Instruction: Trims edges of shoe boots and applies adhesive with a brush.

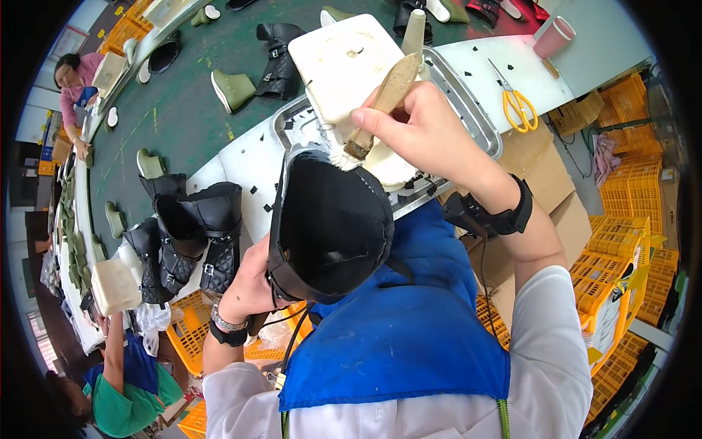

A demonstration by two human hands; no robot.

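Observation:
My left hand (252, 285) grips a black boot (329, 227) by its side, and the boot's wide opening faces up toward me. In my right hand (424, 135) is a flat brush with a wooden handle (399, 82), pinched between thumb and fingers. The bristles point down at the far rim of the boot opening; whether they touch it I cannot tell. Just beyond the brush stands a whitish square tub (342, 62), over a metal tray (468, 102). A pale bottle-like object (414, 33) rises beside the tub.
Several black boots (175, 227) stand at the left on the table edge. Yellow-handled scissors (519, 110) and a pink cup (553, 38) lie to the right. A green belt (190, 95) carries olive soles and boots. Two co-workers sit leftward. Orange crates (632, 183) are stacked right.

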